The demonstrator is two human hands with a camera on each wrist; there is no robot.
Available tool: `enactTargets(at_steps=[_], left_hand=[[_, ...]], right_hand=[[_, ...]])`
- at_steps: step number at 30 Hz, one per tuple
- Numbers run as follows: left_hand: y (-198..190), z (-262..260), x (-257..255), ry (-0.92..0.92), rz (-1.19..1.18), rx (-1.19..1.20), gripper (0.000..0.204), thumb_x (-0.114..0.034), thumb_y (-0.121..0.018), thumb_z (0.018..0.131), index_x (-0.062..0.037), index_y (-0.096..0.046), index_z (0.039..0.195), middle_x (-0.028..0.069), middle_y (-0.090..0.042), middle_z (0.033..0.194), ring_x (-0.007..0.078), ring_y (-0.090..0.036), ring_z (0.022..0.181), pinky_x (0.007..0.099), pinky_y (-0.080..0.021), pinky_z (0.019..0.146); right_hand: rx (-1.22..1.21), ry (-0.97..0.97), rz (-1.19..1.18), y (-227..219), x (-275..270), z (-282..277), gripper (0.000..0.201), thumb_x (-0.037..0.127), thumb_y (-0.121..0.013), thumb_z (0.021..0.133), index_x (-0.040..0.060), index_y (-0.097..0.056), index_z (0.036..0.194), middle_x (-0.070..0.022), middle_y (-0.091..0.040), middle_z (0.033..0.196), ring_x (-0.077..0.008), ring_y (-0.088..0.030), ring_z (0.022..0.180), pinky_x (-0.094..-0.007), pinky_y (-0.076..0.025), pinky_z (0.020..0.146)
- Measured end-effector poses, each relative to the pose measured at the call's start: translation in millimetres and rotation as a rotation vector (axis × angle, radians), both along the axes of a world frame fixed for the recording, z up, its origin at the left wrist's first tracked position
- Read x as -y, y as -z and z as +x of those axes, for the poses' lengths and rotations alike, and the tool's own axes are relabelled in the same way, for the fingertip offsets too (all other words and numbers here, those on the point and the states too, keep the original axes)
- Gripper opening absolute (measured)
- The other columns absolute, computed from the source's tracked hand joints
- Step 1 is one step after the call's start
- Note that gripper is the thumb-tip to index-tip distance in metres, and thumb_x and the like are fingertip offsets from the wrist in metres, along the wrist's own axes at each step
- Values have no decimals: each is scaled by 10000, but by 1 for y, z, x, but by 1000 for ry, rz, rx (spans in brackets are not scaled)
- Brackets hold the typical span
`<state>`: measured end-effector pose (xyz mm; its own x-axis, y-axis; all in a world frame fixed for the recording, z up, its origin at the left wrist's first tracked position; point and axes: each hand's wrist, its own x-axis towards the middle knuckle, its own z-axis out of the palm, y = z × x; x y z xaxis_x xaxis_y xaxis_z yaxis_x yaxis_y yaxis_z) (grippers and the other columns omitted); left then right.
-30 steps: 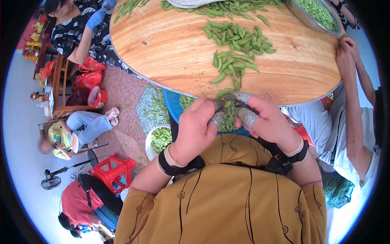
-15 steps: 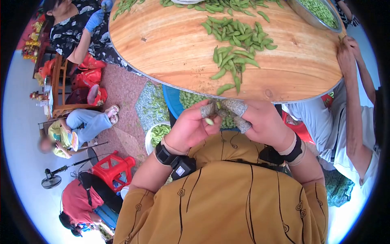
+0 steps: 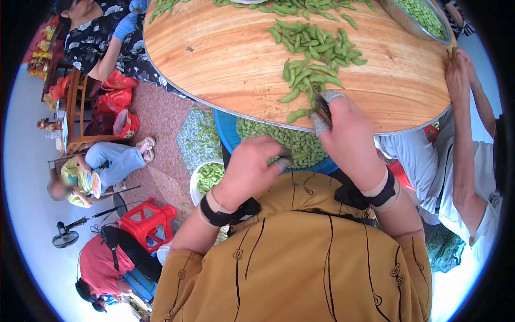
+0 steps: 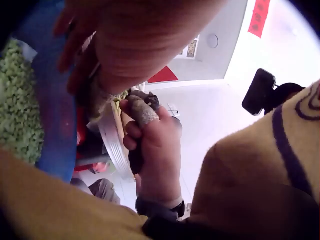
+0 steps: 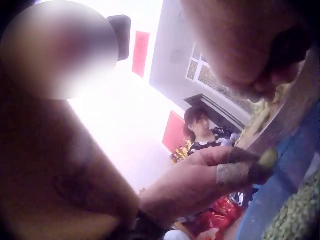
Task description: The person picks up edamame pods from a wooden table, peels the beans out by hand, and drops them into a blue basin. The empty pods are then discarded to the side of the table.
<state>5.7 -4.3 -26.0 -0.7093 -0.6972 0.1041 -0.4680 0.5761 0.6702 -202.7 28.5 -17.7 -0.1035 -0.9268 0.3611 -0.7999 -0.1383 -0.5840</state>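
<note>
In the head view my left hand [image 3: 249, 169] hovers over a blue basin [image 3: 228, 134] of shelled green soybeans [image 3: 306, 142]. Its thumb and forefinger, wrapped in grey tape, pinch a green soybean pod [image 5: 269, 157], seen best in the right wrist view. My right hand [image 3: 346, 131] reaches over the table's near edge, taped thumb and forefinger apart. Their tips are right at the closest soybean pods [image 3: 298, 115] of a loose trail of pods [image 3: 316, 48]. Dark stains mark the taped fingertips.
The round wooden table [image 3: 225, 70] carries more pods and a metal bowl [image 3: 446, 38] of shelled beans. A white bucket [image 3: 194, 188] of green pods stands left of the basin. Another person's hands [image 3: 458, 75] rest at the right edge. A red stool [image 3: 147, 220] stands on the left.
Both hands were together over the basin, working on a pod. They have since parted: the right hand has moved forward to the pods on the table, the left stays above the basin.
</note>
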Motion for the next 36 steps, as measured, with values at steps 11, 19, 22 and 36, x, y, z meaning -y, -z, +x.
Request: enactTargets(at_steps=[11, 19, 22, 36], left_hand=[[9, 94, -29, -122, 29, 796, 274, -124, -639, 777, -45, -571, 1030, 184, -617, 874, 330, -640, 814, 399, -523, 652], [-19, -9, -4, -100, 1522, -545, 321, -171, -562, 934, -15, -521, 1212, 109, -670, 951, 120, -636, 719, 231, -504, 629], [-6, -14, -7, -213, 1426, -610, 257, -151, -549, 934, -12, -553, 1150, 72, -648, 850, 103, -589, 658, 214, -480, 596], [-12, -21, -10, -244, 892, -374, 214, -3, -526, 876, 4, -633, 1061, 0, -617, 836, 53, -490, 662, 215, -412, 595]], right_hand=[[434, -13, 308, -14, -7, -8, 281, 61, -671, 732, 1, -557, 982, -127, -604, 809, -217, -588, 661, -352, -479, 611], [852, -224, 571, -14, -25, -1, 278, 16, -608, 797, 0, -578, 1073, -21, -614, 903, -83, -542, 823, -242, -463, 748], [952, -169, 597, -21, -28, -7, 282, 6, -584, 808, -9, -575, 1090, -26, -613, 898, -88, -538, 841, -259, -467, 760], [551, -431, 410, -7, -28, -6, 251, 13, -557, 771, -11, -534, 1020, -225, -585, 827, -413, -585, 792, -398, -481, 694]])
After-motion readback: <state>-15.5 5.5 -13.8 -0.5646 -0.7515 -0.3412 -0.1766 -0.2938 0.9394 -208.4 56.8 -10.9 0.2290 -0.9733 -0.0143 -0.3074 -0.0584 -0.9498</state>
